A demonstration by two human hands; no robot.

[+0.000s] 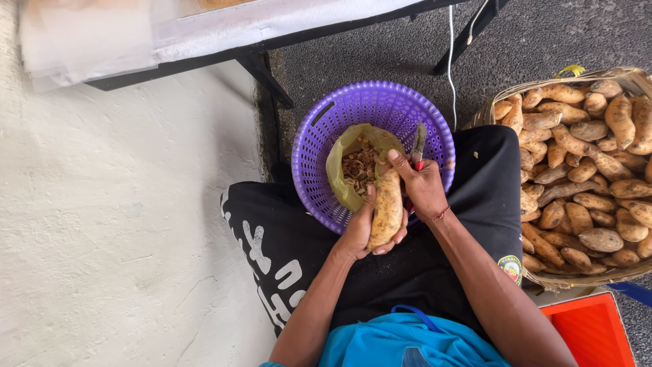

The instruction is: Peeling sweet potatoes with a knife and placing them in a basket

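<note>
Cradling a sweet potato (pixel 386 209) over the purple basket (pixel 319 146), left hand (pixel 358 230) wraps its lower end; right hand (pixel 422 185) is closed on a red-handled knife (pixel 417 151), thumb on the tip. Looks firm, fairly heavy, dusty-skinned; best gripped around the thick middle.

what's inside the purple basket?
The purple basket holds a yellow-green plastic bag of brown scraps. The basket floor is mostly hidden by the bag, hands and sweet potato.
</note>
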